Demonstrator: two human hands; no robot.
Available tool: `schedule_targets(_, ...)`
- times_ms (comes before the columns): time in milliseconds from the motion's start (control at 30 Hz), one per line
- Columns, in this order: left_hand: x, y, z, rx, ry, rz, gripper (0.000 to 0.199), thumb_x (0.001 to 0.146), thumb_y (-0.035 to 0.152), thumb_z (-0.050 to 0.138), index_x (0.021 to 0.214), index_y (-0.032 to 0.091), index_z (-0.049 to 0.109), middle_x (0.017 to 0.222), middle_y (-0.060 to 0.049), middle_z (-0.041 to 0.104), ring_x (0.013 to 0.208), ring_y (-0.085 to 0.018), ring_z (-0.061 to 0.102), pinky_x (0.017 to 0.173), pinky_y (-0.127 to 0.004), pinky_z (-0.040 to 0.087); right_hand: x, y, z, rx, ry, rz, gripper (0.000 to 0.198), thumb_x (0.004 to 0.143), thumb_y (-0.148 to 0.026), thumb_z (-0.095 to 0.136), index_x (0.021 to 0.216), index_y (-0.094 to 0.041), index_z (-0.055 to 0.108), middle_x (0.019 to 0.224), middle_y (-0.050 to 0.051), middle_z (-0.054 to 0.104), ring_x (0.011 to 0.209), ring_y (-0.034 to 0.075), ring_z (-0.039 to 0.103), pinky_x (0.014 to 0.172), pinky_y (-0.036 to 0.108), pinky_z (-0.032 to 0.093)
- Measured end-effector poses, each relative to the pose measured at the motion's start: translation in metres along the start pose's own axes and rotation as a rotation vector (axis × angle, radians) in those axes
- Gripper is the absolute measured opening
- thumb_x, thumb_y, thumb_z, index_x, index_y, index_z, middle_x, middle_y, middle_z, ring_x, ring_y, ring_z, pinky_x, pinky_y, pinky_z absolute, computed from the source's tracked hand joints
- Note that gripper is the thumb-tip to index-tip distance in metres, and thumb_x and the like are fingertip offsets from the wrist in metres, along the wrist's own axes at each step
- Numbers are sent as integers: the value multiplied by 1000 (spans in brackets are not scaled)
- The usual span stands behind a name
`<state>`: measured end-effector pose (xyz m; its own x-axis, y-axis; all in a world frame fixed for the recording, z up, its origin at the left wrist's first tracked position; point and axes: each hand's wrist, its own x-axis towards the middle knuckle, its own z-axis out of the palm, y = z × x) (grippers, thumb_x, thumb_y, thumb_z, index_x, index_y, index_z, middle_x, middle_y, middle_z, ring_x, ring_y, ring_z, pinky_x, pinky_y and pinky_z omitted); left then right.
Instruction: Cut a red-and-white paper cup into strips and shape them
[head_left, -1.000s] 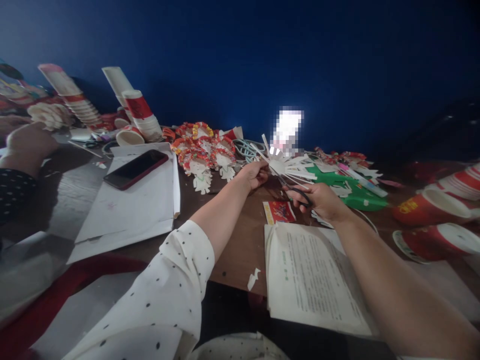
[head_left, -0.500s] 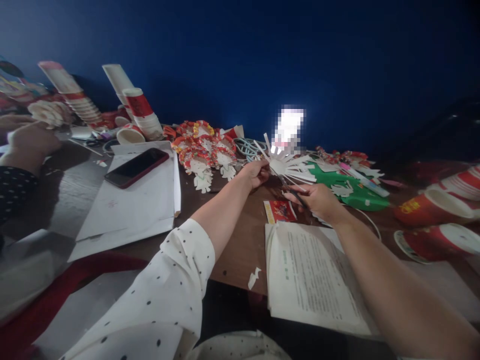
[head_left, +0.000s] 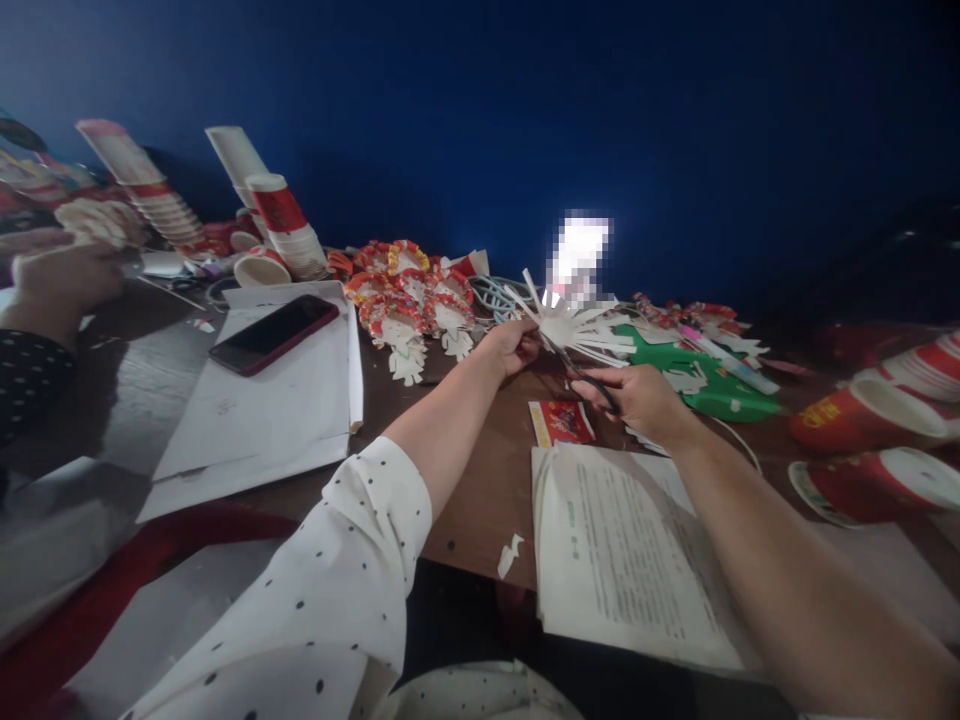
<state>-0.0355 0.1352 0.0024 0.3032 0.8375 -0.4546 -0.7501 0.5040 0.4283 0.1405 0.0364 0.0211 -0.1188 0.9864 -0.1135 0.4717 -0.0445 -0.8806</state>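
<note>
My left hand [head_left: 512,346] is closed on the near left side of a white paper cup [head_left: 568,331], cut into thin strips that fan out from its round base. In my right hand [head_left: 639,394] is a pair of scissors [head_left: 606,396] with dark handles. Its blades point up and left and reach the strips by the cup's base; I cannot tell whether they touch. Just below the hands lies a small red printed packet [head_left: 564,422] on the brown table [head_left: 469,500]. Closer to me rests an open printed booklet [head_left: 630,555].
A phone [head_left: 274,335] lies on white papers [head_left: 255,420] at left. Behind stand stacked paper cups [head_left: 289,225] and red paper figures [head_left: 409,290]. Green sheet [head_left: 660,365] and marker [head_left: 731,360] are right, red cups [head_left: 862,412] farther right. Another person's hand [head_left: 67,280] holds something whitish at far left.
My right hand and the scissors have shifted slightly right and back from the cup's base. The strips have turned a little. My left hand keeps its grip.
</note>
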Motion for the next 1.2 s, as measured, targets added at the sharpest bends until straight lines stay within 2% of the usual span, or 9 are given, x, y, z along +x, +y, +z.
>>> schedule_targets(100, 1, 0, 0, 100, -71, 18, 24, 83, 2, 52, 62, 12, 49, 49, 5, 40, 36, 0, 29, 34, -7, 20, 1, 3, -1, 3, -8, 7, 51, 63, -48, 78, 103, -16, 75, 52, -4, 55, 43, 6, 41, 40, 20, 32)
schedule_targets(333, -1, -1, 2, 102, -47, 48, 25, 84, 2, 52, 61, 12, 48, 49, 4, 42, 35, 0, 30, 33, -8, 19, 4, 11, 0, -7, -1, 22, 63, 61, -51, 80, 112, -14, 72, 55, -2, 58, 44, 7, 46, 43, 20, 36)
schedule_targets(600, 0, -4, 3, 114, -41, 62, 22, 82, 2, 56, 63, 12, 50, 48, 5, 40, 36, 1, 29, 33, -7, 18, -5, -7, 7, -83, 36, 20, 68, 63, -59, 74, 112, -12, 72, 45, -3, 54, 40, 8, 44, 40, 21, 30)
schedule_targets(733, -2, -6, 4, 153, -43, 102, 19, 82, 3, 56, 65, 11, 53, 49, 4, 43, 35, 1, 27, 33, -8, 18, -4, -7, 6, -108, 42, -15, 67, 65, -62, 71, 110, -12, 73, 45, -2, 54, 41, 10, 45, 41, 22, 31)
schedule_targets(933, -3, -7, 5, 191, -48, 106, 20, 82, 2, 56, 64, 11, 52, 47, 5, 43, 35, 1, 29, 32, -9, 18, 1, 3, 2, -91, 15, -14, 60, 65, -56, 75, 108, -14, 74, 49, -2, 56, 43, 9, 46, 43, 21, 32)
schedule_targets(1200, -2, -7, 4, 197, -37, 127, 22, 82, 2, 56, 63, 11, 51, 46, 5, 43, 34, 1, 30, 32, -9, 18, -6, -9, 7, -95, 18, -12, 57, 66, -53, 73, 107, -13, 75, 47, -3, 55, 43, 9, 45, 44, 22, 34)
